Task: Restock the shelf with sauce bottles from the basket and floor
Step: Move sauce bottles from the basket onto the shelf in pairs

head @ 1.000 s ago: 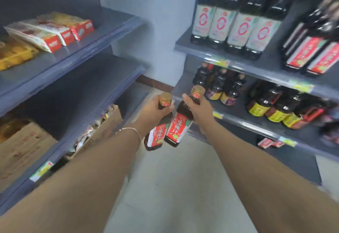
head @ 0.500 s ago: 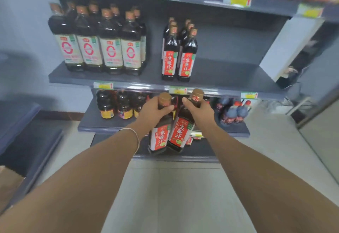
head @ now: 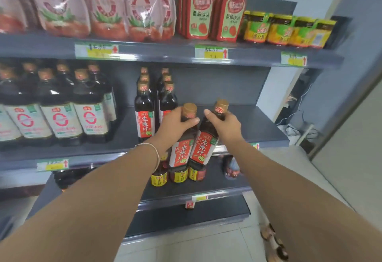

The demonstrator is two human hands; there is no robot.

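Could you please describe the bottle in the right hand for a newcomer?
Find the grey middle shelf. Before it, left hand and right hand each grip a dark red-labelled bottle. Pick the right bottle, cap higher than the left bottle.

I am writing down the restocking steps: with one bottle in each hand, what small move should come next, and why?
Probably stand both on the bare part of the middle shelf, right of the matching red-label bottles. The left hand holds the left bottle and the right hand the right bottle by the neck, in front of it.
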